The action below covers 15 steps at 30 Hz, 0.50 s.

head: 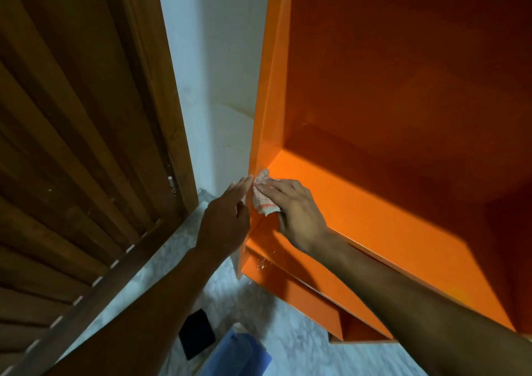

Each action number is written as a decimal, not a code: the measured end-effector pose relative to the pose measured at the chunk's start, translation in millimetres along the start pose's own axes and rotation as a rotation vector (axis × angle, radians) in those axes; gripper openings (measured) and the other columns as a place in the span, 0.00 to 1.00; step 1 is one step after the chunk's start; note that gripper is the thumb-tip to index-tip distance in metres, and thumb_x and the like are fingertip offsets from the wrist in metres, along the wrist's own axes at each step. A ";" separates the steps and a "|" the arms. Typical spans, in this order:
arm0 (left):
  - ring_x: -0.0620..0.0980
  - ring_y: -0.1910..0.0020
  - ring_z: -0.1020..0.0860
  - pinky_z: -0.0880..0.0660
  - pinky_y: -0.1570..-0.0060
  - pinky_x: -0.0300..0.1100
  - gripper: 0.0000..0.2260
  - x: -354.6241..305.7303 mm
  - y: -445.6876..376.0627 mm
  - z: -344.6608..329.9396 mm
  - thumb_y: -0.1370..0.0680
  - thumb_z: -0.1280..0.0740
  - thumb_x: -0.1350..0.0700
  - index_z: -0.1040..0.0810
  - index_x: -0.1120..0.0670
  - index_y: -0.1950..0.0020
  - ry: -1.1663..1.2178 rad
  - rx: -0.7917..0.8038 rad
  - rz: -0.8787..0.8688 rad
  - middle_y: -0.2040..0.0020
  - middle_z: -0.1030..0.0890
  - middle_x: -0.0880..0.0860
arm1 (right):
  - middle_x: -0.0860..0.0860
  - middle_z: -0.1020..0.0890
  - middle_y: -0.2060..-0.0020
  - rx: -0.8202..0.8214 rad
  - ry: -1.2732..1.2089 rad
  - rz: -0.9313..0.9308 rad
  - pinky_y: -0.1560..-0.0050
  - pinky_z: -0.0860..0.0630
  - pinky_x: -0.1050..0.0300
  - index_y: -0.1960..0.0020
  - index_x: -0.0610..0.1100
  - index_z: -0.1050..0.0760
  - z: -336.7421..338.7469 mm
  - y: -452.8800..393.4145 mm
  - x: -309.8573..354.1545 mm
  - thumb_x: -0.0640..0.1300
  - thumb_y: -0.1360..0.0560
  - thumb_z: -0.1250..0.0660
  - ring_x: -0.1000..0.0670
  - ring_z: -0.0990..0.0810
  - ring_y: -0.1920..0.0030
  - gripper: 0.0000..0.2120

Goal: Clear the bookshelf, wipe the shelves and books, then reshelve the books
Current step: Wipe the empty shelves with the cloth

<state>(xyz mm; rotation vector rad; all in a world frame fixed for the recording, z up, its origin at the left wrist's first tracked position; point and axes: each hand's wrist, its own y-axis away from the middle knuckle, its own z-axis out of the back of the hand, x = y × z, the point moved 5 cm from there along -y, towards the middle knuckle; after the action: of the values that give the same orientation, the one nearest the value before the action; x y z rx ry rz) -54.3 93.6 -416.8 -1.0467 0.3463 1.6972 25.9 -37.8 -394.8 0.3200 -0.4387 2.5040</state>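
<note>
The orange bookshelf [374,203] is already cleared — no books show on the shelves in view — so the wiping stage looks underway. The right hand [293,208] presses a checked cloth [263,196] into the shelf's front left corner, fingers fairly straight over it. The left hand [227,217] rests released, fingers extended against the outer side panel. Wiping the books and reshelving them seem left — none are clearly visible.

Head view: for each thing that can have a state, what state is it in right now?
Orange bookshelf: no books on the shelves in view.
Cloth: crumpled, pressed onto the shelf's front left corner.
Right hand: on the cloth, fingers fairly straight.
Left hand: fingers straight, tips at the shelf's left side edge.
Wooden door: cannot tell whether it is shut.
Dark flat thing: lying on the floor.
</note>
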 end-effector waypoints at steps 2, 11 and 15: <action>0.53 0.26 0.30 0.31 0.28 0.54 0.24 -1.6 0.8 -0.5 0.22 0.43 0.61 0.30 0.54 0.25 -0.001 -0.006 0.008 0.27 0.26 0.55 | 0.50 0.22 0.34 0.001 0.051 0.105 0.38 0.31 0.45 0.32 0.48 0.24 2.0 3.3 3.0 0.32 0.31 0.41 0.42 0.28 0.35 0.29; 0.53 0.25 0.32 0.33 0.28 0.50 0.26 -5.7 11.2 -7.9 0.20 0.39 0.66 0.35 0.55 0.22 -0.039 0.011 -0.023 0.25 0.30 0.56 | 0.49 0.19 0.42 0.153 0.424 0.403 0.35 0.30 0.41 0.38 0.47 0.21 10.5 38.0 -12.0 0.42 0.24 0.47 0.42 0.26 0.34 0.21; 0.53 0.24 0.34 0.34 0.26 0.52 0.25 8.3 36.5 -25.1 0.21 0.39 0.66 0.34 0.55 0.23 -0.031 0.031 0.016 0.26 0.30 0.57 | 0.48 0.19 0.43 0.114 0.481 0.380 0.38 0.37 0.42 0.39 0.46 0.21 24.7 81.6 -28.2 0.41 0.24 0.47 0.43 0.31 0.34 0.20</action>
<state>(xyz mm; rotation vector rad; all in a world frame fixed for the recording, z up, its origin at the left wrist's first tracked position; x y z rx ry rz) -75.1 67.5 -447.1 -0.9967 0.3607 1.7153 5.1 -124.9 -400.6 -0.3553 -0.1703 2.8557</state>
